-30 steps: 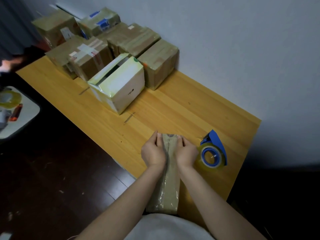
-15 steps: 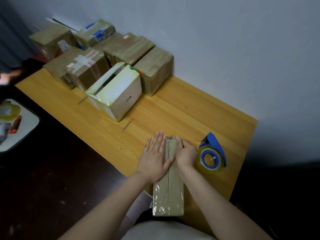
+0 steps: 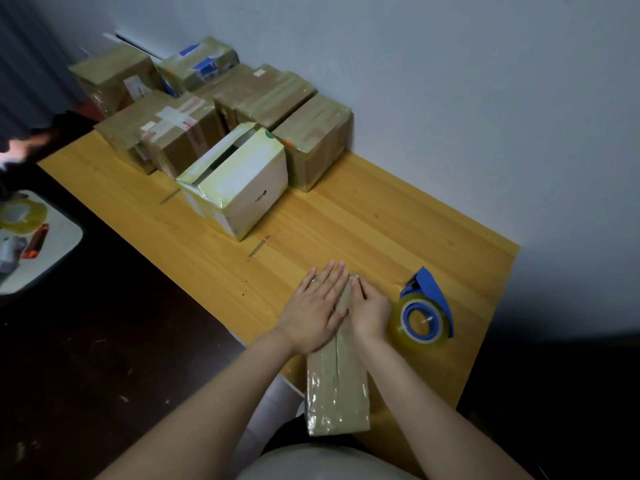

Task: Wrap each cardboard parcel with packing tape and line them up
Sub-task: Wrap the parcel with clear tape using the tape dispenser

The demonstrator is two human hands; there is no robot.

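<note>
The long parcel (image 3: pixel 337 393) lies at 6 o'clock on the table (image 3: pixel 398 216), its near end jutting past the table edge toward the person's lap. The left hand (image 3: pixel 317 308) presses flat on its far top with straight fingers and grips nothing. The right hand (image 3: pixel 370 311) cups the far right edge with fingers bent over it (thumb out of sight). The overhang looks like the main risk: a pull toward the body or a lifted palm could tip the parcel off the edge. Uneven pressing could also trap wrinkles in the glossy film. The tape dispenser (image 3: pixel 424 315), at 3 o'clock of the hands and just beside the right one, could be knocked by a careless wrist. The hands hide the parcel's far end, so I cannot tell whether the tape there is sealed. The wrapped parcels (image 3: pixel 221 109) at 11 o'clock are too crowded to count surely.
</note>
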